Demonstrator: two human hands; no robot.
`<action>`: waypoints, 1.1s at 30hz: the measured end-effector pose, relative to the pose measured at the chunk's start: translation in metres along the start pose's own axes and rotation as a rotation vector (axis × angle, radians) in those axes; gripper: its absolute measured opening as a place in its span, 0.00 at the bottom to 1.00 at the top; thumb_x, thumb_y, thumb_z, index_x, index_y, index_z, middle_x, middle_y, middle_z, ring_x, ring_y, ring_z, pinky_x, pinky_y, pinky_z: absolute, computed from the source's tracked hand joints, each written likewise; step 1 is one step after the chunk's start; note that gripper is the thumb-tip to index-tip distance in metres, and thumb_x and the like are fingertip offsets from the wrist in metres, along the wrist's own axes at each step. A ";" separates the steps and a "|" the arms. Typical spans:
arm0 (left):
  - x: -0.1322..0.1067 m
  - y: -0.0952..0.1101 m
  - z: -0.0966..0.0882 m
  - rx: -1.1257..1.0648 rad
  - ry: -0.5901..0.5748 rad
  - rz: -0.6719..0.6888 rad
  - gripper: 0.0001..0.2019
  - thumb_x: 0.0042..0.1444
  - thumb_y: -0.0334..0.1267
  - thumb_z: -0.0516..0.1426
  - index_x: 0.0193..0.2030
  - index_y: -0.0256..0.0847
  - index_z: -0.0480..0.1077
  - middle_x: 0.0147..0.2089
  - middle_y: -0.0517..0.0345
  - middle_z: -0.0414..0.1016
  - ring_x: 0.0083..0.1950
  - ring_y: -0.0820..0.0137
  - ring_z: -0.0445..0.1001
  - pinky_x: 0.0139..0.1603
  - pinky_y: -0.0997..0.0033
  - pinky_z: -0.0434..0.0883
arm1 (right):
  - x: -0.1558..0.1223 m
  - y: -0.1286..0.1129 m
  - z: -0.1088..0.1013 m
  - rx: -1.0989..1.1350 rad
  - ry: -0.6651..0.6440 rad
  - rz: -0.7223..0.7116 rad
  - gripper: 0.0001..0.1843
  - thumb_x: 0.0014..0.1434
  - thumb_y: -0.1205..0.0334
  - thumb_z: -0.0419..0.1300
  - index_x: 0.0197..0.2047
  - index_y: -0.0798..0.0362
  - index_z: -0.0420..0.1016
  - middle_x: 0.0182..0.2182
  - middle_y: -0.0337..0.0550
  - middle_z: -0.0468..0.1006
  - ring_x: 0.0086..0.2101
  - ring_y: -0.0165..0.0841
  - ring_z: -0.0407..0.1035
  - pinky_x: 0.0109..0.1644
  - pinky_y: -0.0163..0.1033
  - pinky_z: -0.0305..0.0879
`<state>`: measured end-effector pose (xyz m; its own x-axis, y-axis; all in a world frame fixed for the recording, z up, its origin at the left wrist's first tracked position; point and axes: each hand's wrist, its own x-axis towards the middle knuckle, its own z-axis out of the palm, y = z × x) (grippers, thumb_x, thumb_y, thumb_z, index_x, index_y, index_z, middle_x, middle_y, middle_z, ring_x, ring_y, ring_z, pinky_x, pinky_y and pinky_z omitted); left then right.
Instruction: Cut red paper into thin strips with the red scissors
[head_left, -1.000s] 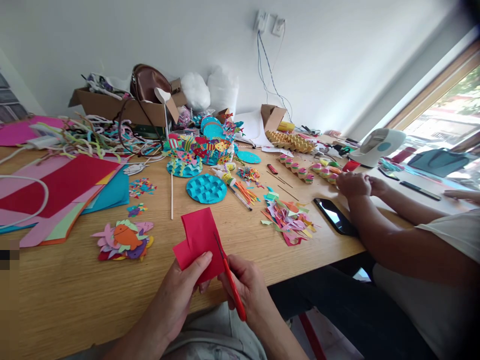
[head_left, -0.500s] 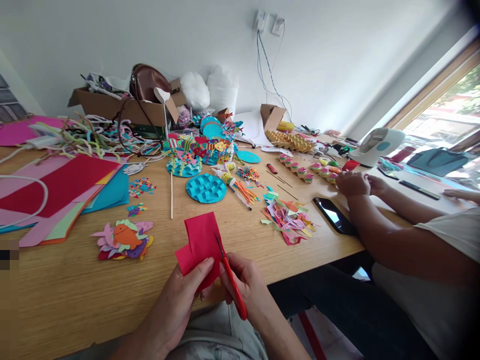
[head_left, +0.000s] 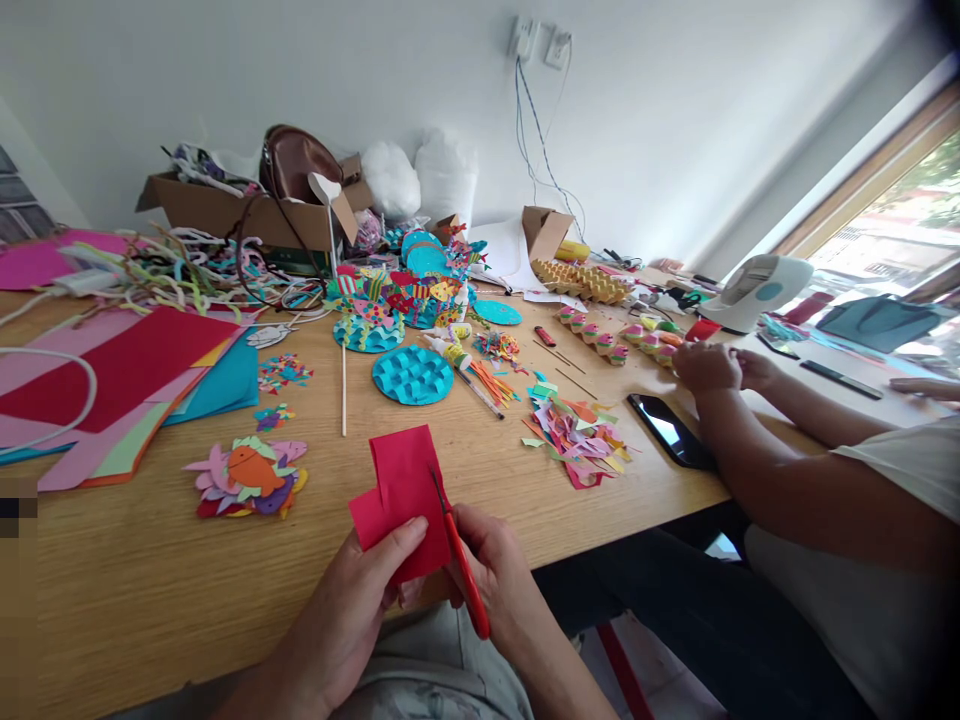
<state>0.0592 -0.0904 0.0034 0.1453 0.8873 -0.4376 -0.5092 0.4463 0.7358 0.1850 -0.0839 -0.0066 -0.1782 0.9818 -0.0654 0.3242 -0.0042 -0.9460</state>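
Note:
Between the thumb and fingers of my left hand (head_left: 367, 580) is a piece of red paper (head_left: 409, 480), held above the table's front edge. A notch shows on the paper's left side. My right hand (head_left: 491, 560) grips red-handled scissors (head_left: 466, 575), their blades at the paper's right edge, pointing away from me. Part of the scissors' handle is hidden by my fingers. To the left lies a pile of paper fish cut-outs (head_left: 255, 475), an orange one on top. Right of the paper is a heap of coloured paper scraps (head_left: 577, 435).
At the left are stacked coloured sheets (head_left: 142, 370). A blue scaly paper disc (head_left: 412, 375), glue bottles (head_left: 450, 352) and a wooden stick (head_left: 343, 390) lie ahead. A black phone (head_left: 670, 430) sits at the right, near a co-worker's arm (head_left: 757, 450). Cardboard boxes (head_left: 225, 215) stand behind.
The scissors' handles have drawn slightly closer to the paper at its right edge. My left hand and the paper stay almost where they were.

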 end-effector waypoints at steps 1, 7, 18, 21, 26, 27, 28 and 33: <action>0.000 0.000 0.000 0.000 -0.001 0.001 0.11 0.40 0.40 0.64 0.26 0.38 0.67 0.20 0.67 0.66 0.21 0.79 0.59 0.22 0.79 0.59 | 0.000 -0.001 0.000 0.004 0.000 0.003 0.16 0.54 0.55 0.49 0.19 0.54 0.61 0.13 0.33 0.59 0.19 0.25 0.55 0.20 0.29 0.49; 0.001 -0.001 -0.002 0.032 -0.051 0.002 0.15 0.41 0.42 0.62 0.20 0.39 0.60 0.15 0.69 0.59 0.18 0.80 0.54 0.19 0.79 0.54 | -0.001 -0.001 0.002 0.000 0.025 0.017 0.19 0.53 0.51 0.49 0.19 0.54 0.63 0.13 0.34 0.58 0.18 0.25 0.55 0.19 0.29 0.49; 0.000 -0.005 -0.002 0.109 -0.140 0.035 0.15 0.49 0.42 0.56 0.18 0.39 0.58 0.13 0.68 0.55 0.17 0.79 0.52 0.19 0.78 0.53 | 0.000 0.003 -0.005 -0.038 -0.044 -0.013 0.19 0.56 0.50 0.49 0.22 0.54 0.63 0.13 0.33 0.59 0.18 0.25 0.55 0.19 0.29 0.50; 0.000 -0.002 -0.002 0.105 -0.145 0.046 0.15 0.51 0.41 0.55 0.19 0.39 0.58 0.13 0.68 0.54 0.17 0.79 0.51 0.20 0.77 0.52 | -0.005 0.002 -0.014 -0.069 -0.118 0.029 0.18 0.57 0.51 0.50 0.22 0.53 0.62 0.14 0.32 0.60 0.17 0.24 0.55 0.20 0.29 0.51; -0.003 0.009 -0.002 0.025 -0.149 0.087 0.14 0.50 0.40 0.57 0.18 0.40 0.58 0.14 0.68 0.54 0.17 0.79 0.50 0.20 0.77 0.52 | -0.017 0.009 -0.039 -0.086 -0.230 0.167 0.21 0.56 0.46 0.52 0.20 0.52 0.57 0.13 0.32 0.59 0.16 0.24 0.52 0.19 0.30 0.48; -0.005 0.011 -0.002 0.008 -0.133 0.100 0.13 0.49 0.40 0.58 0.19 0.40 0.60 0.14 0.68 0.55 0.17 0.79 0.51 0.20 0.77 0.53 | -0.018 0.011 -0.044 -0.055 -0.220 0.181 0.22 0.56 0.44 0.50 0.21 0.52 0.57 0.13 0.32 0.59 0.16 0.24 0.52 0.19 0.31 0.48; -0.006 0.013 -0.001 -0.003 -0.106 0.110 0.12 0.47 0.40 0.59 0.20 0.40 0.62 0.15 0.67 0.58 0.18 0.78 0.52 0.20 0.77 0.53 | -0.018 0.011 -0.049 -0.026 -0.181 0.179 0.23 0.57 0.43 0.48 0.21 0.52 0.57 0.12 0.32 0.59 0.16 0.25 0.52 0.20 0.31 0.48; -0.021 0.024 0.004 0.130 0.007 0.104 0.11 0.39 0.43 0.63 0.16 0.42 0.68 0.14 0.62 0.64 0.19 0.72 0.61 0.20 0.74 0.58 | 0.000 0.003 -0.060 0.016 -0.109 0.101 0.23 0.55 0.41 0.49 0.23 0.52 0.61 0.13 0.34 0.61 0.17 0.26 0.54 0.22 0.33 0.50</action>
<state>0.0468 -0.0973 0.0321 0.0914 0.9291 -0.3584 -0.4076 0.3633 0.8378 0.2414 -0.0723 0.0099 -0.2454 0.9498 -0.1943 0.3309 -0.1063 -0.9377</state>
